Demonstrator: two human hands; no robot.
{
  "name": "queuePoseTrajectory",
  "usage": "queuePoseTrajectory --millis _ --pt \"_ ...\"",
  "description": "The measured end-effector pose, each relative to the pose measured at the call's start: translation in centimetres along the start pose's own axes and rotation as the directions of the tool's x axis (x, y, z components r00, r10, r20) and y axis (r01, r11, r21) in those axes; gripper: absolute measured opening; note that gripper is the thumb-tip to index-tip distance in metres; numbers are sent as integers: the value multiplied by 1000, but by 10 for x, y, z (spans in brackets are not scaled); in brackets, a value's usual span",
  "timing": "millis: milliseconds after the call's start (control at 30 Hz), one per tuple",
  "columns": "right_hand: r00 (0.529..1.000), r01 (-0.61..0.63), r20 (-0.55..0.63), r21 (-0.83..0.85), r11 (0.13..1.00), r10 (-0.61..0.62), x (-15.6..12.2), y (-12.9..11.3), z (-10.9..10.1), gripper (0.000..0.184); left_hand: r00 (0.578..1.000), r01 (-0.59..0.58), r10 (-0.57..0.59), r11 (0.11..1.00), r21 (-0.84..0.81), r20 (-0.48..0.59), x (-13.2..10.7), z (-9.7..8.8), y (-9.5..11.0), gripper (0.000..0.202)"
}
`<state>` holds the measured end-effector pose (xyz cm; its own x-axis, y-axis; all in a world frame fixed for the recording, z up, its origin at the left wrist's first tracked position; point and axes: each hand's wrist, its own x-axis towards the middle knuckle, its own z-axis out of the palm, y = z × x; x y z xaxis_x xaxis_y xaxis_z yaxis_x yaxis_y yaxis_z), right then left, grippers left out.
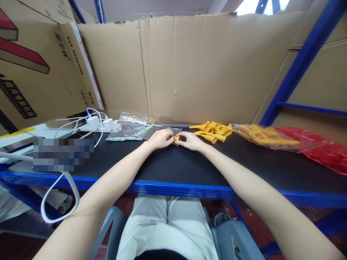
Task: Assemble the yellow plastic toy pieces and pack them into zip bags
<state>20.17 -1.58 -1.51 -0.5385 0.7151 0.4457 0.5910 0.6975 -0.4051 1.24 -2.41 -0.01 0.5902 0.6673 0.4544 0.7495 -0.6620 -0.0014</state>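
Note:
My left hand (162,138) and my right hand (190,140) meet over the black tabletop, closed around a small yellow cone-shaped plastic piece (177,138). Only its middle shows between my fingertips; the rest is hidden. Just right of my right hand lies a loose pile of yellow plastic pieces (213,137), each with a flared hollow end and a narrow stem. Behind my left hand, flat clear plastic bags (127,131) with a coloured edge lie on the table.
A clear bag of yellow pieces (267,135) and a red plastic bag (325,148) lie at the right. White chargers (93,122) and looping cables are at the left, beside a pixelated patch. A cardboard sheet (211,68) stands behind; the blue table edge (179,188) runs in front.

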Motion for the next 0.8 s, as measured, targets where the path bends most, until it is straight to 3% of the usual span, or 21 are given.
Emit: queuePoseTrajectory --millis 100,167,233,300,367,433,500,633,800 --pt "1000 1 -1 -69 998 -1 0 2 0 30 983 179 -178 983 28 -43 0 -5 -15 29" --pt "1000 25 4 -118 993 -24 1 2 0 31 921 378 -370 925 47 -120 -3 -9 -31 28" --pt "999 45 7 -169 985 -45 2 3 0 32 828 554 -542 830 63 -143 -9 -11 -50 31" --pt "998 55 7 -213 975 -54 2 3 -2 31 696 718 -703 687 112 -146 -17 -11 -69 44" --pt "998 63 0 -248 967 -65 2 2 -3 28 583 812 -808 572 120 -91 -24 -9 -86 53" --pt "996 79 -15 -270 960 -86 2 2 -5 26 519 853 -855 518 68 -4 -28 -7 -98 54" --pt "993 102 -31 -281 954 -115 2 1 -6 27 508 861 -861 508 7 39 -27 -4 -105 50" --pt "989 130 -38 -266 955 -146 2 -1 -8 29 543 839 -836 543 -24 73 -21 -2 -107 32" --pt "997 46 -61 -65 997 -50 3 0 -7 29 589 805 -805 578 -133 67 -20 -3 -104 29"
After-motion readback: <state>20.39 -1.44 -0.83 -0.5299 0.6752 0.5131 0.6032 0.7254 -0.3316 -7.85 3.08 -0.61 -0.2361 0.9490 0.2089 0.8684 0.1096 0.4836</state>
